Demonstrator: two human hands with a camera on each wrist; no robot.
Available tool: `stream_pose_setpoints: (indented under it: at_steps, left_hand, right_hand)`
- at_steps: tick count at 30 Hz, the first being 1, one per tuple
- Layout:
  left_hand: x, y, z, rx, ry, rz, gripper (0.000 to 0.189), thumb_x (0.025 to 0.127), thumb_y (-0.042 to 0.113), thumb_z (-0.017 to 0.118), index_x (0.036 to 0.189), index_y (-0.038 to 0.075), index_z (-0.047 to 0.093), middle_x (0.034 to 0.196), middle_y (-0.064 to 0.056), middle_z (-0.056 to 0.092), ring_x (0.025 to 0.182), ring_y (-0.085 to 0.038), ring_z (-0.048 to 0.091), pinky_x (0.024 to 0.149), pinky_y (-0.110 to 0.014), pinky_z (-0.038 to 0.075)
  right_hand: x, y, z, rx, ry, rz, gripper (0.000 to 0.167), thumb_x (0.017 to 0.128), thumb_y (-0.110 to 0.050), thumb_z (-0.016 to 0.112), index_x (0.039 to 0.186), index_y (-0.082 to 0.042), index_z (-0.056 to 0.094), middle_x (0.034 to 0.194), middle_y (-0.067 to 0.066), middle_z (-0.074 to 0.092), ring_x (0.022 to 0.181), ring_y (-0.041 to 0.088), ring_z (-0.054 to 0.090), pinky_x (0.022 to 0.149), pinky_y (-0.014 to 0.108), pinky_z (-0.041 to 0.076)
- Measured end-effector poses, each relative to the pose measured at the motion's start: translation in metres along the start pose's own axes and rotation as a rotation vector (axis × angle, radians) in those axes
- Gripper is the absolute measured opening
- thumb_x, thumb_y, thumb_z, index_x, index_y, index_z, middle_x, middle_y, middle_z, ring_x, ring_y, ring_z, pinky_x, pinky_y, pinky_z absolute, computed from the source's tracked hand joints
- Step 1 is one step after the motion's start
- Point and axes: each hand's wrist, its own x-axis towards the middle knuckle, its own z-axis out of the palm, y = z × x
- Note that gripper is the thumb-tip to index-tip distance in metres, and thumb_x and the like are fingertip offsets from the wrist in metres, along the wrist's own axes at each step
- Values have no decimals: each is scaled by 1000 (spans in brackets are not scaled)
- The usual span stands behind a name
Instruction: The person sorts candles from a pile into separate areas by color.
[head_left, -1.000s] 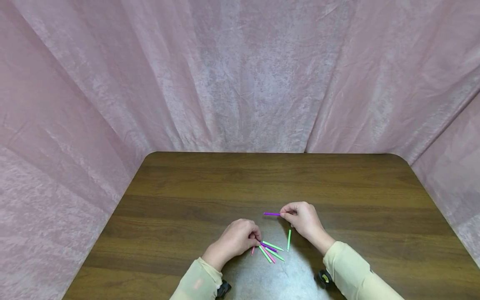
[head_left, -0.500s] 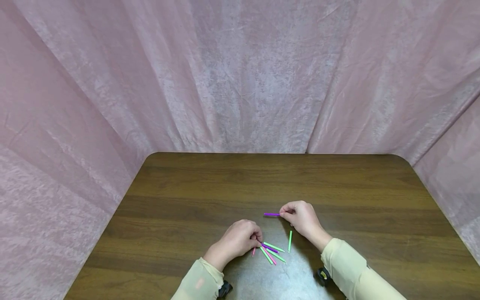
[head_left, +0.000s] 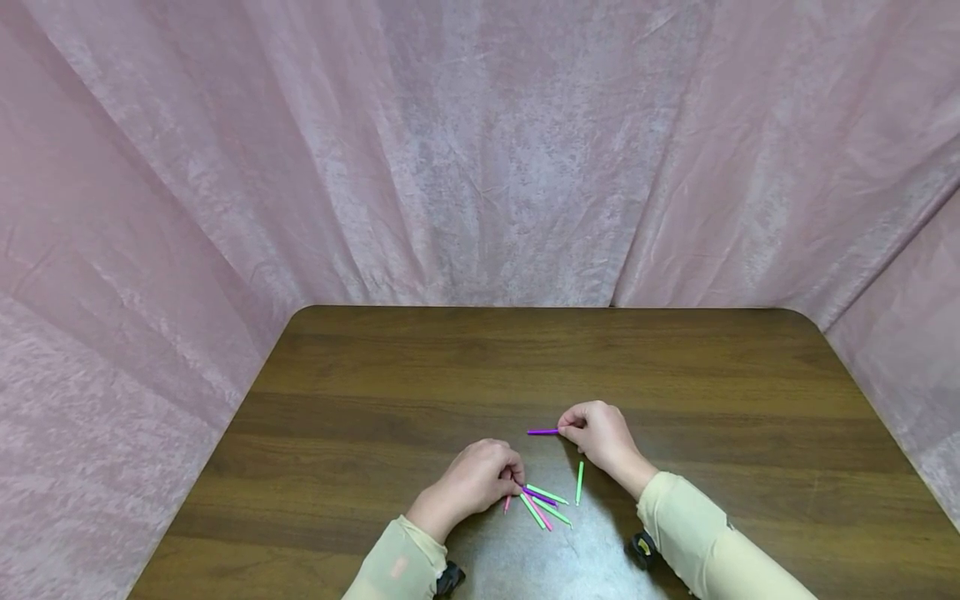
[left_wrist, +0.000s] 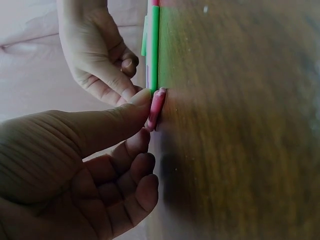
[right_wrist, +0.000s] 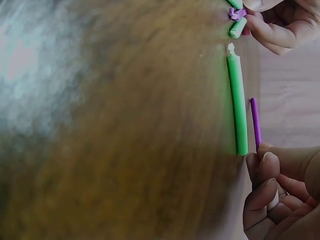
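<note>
My right hand [head_left: 602, 435] pinches one end of a thin purple candle [head_left: 542, 432] between thumb and fingertips; the candle points left, above the table. My left hand [head_left: 480, 475] is low at the left ends of a fanned pile of small candles [head_left: 546, 504] in green, purple and pink. In the left wrist view, its thumb and finger pinch at the end of a green candle [left_wrist: 154, 50], beside a short-looking pink candle [left_wrist: 157, 107]; the exact grip is partly hidden. A single green candle [right_wrist: 237, 102] lies apart, near my right hand.
The brown wooden table [head_left: 420, 358] extends beyond both hands to its far edge. Behind it hangs a pink velvet curtain [head_left: 480, 150]. Black wrist cameras sit under both sleeves, the right one [head_left: 642, 550] close to the tabletop.
My right hand has shifted very slightly left, and the purple candle in it is a little nearer to me. The left hand and the pile hold nearly still.
</note>
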Motion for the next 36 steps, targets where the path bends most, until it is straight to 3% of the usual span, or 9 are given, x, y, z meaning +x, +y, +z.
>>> stream_pose_setpoints:
  at_steps: [25, 36]
  left_hand:
    - [0, -3, 3, 16, -2, -4, 22, 75, 22, 82, 67, 24, 62, 69, 13, 48, 68, -1, 44, 63, -19, 37]
    - [-1, -3, 4, 17, -11, -41, 22, 78, 24, 80, 66, 25, 62, 71, 15, 48, 74, -4, 48, 67, -22, 41]
  right_hand:
    - [1, 3, 2, -29, 2, 5, 13, 80, -4, 74, 72, -12, 70, 65, -5, 65, 45, 6, 53, 54, 25, 45]
    - [1, 2, 2, -40, -7, 8, 13, 80, -4, 74, 72, -12, 70, 64, -5, 64, 45, 6, 53, 56, 26, 45]
